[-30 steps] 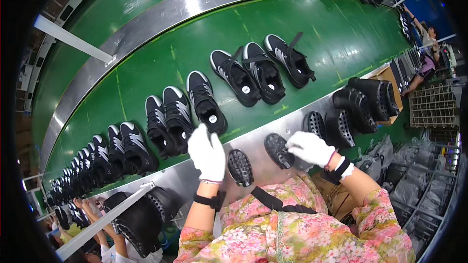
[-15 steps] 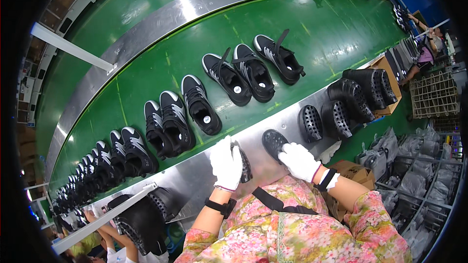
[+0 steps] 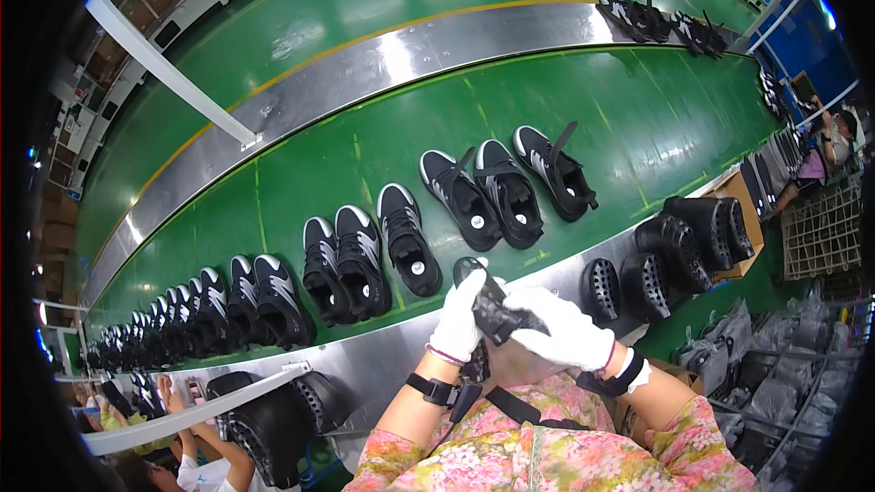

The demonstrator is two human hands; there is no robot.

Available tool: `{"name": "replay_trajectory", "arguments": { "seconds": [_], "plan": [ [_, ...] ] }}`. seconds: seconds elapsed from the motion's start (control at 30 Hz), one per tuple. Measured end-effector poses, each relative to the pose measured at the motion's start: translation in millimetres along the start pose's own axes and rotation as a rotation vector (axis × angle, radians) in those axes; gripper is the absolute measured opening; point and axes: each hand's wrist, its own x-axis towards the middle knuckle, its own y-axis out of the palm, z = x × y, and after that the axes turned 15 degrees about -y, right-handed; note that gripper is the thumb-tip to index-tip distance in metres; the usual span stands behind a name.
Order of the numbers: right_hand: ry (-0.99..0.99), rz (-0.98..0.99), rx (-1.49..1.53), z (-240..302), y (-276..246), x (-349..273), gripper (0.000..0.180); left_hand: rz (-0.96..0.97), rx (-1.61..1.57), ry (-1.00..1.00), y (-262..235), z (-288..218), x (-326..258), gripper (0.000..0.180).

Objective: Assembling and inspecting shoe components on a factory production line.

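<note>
My two gloved hands come together over the metal ledge with a black, perforated shoe form point(image 3: 493, 310) between them. The left hand point(image 3: 456, 321) is closed round its left side; the right hand point(image 3: 572, 332) grips its right edge, thumb and fingers partly hidden. Below my left hand, another black perforated form point(image 3: 476, 366) shows in part, against my clothing. Just beyond my hands, black shoes with silver toes lie on the green belt, among them a single shoe point(image 3: 408, 241) and a strapped shoe point(image 3: 507, 196).
More black forms point(image 3: 645, 287) stand on the ledge point(image 3: 572, 281) to the right, beside a cardboard box point(image 3: 747, 205). Rows of shoes point(image 3: 278, 296) run off left. A metal bar point(image 3: 200, 415) crosses the lower left. A rack of bagged items point(image 3: 775, 374) stands at right; other people work at both ends.
My right hand has brought the form leftward to my left hand, which has come up off the other form and now holds this one too. The whole view has shifted slightly.
</note>
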Motion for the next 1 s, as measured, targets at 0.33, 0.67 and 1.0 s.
{"name": "replay_trajectory", "arguments": {
  "seconds": [0.33,0.67,1.0],
  "plan": [
    [0.22,-0.473,-0.065,-49.7,10.7,40.7,0.046,-0.402,0.634,0.527,7.3,-17.9,74.2,0.038],
    [0.185,-0.187,-0.423,-90.8,-23.6,73.0,0.044,-1.066,1.677,1.013,7.7,-74.9,129.8,0.019],
    [0.206,-0.032,-0.146,-87.5,-23.0,111.5,0.043,-0.963,1.986,0.754,1.1,-106.5,81.4,0.024]
  ]
}}
